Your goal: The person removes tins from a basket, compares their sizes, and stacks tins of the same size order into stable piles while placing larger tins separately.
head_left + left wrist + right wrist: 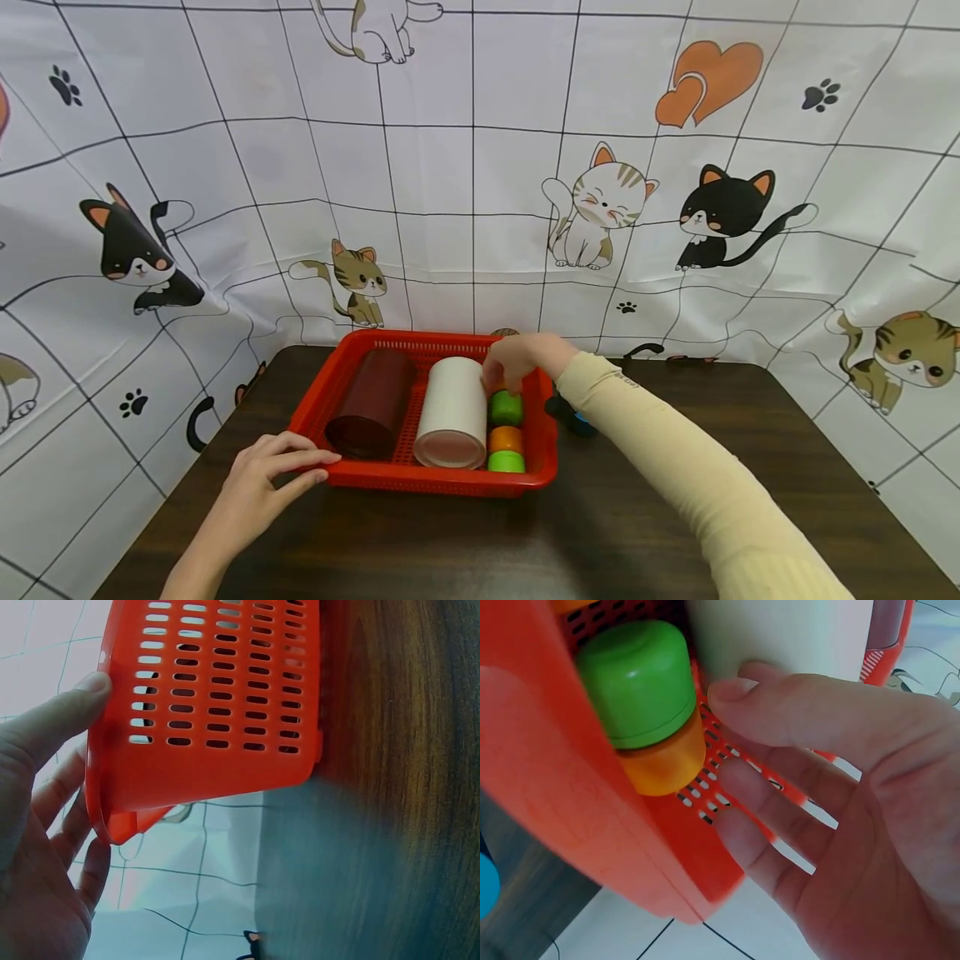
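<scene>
A red plastic basket (427,477) with slotted walls sits on the dark table. Inside lie a dark brown cylinder (378,400) on the left and a white cylinder (452,408) in the middle. Along the right wall are small green-and-orange containers (506,440); one shows a green top (639,684) over an orange body. My left hand (258,487) holds the basket's front left corner, thumb outside, fingers at the rim. My right hand (517,360) reaches into the back right corner, fingers loosely bent around nothing, thumb tip right by the white cylinder.
A dark object with a blue part (577,419) stands on the table just right of the basket, partly behind the right sleeve (667,450). Behind the wooden table (645,533) hangs a white grid-patterned sheet (465,167) with cartoon cats.
</scene>
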The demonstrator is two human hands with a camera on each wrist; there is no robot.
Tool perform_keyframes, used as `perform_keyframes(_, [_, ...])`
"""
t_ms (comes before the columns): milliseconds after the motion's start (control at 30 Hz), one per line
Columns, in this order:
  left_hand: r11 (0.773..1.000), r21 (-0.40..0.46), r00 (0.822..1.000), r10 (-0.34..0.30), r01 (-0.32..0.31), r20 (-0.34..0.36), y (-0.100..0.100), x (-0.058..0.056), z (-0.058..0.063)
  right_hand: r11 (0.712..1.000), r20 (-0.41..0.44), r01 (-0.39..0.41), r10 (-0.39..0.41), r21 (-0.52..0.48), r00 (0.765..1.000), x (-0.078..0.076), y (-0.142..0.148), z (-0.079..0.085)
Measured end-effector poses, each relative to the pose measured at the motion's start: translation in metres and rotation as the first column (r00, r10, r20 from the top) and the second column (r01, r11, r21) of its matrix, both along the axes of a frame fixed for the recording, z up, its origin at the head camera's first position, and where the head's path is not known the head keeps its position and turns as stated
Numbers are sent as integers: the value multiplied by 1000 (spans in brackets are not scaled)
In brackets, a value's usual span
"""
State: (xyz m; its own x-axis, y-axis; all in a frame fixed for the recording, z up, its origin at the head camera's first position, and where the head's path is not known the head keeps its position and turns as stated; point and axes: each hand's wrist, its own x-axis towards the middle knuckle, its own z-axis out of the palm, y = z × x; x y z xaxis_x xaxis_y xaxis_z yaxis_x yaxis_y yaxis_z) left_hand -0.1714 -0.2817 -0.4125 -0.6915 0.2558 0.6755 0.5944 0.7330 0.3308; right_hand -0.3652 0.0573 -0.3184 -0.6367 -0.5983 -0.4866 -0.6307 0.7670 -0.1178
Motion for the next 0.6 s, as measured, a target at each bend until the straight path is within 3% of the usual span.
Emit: perform_keyframes(600, [1000,4,1000,1,0,-6,0,0,0,1000,70,-6,4,26,998,3,-11,-8])
